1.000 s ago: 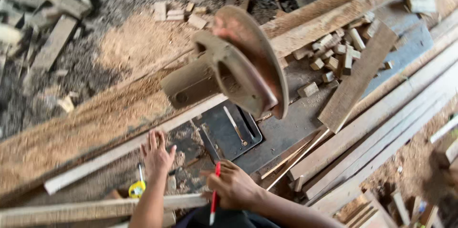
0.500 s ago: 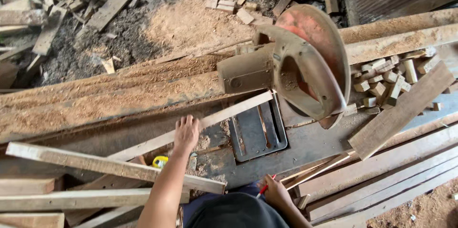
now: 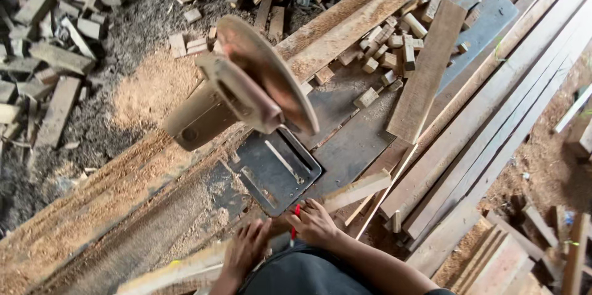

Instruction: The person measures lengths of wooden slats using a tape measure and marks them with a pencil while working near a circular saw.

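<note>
Both hands were down on a long pale wooden batten (image 3: 345,195) lying across the dusty saw surface (image 3: 154,227). The left hand (image 3: 245,250) lay flat on it, fingers (image 3: 262,231) spread. The right hand (image 3: 316,224) pressed on it just beside, a red pencil (image 3: 296,220) pinched in its grip. Right above them sat the chop saw (image 3: 246,94), blade guard tilted up over its dark metal base plate (image 3: 274,168). Small offcut blocks (image 3: 388,48) lay scattered near a wide plank (image 3: 428,73), and sawdust (image 3: 148,85) was heaped behind.
</note>
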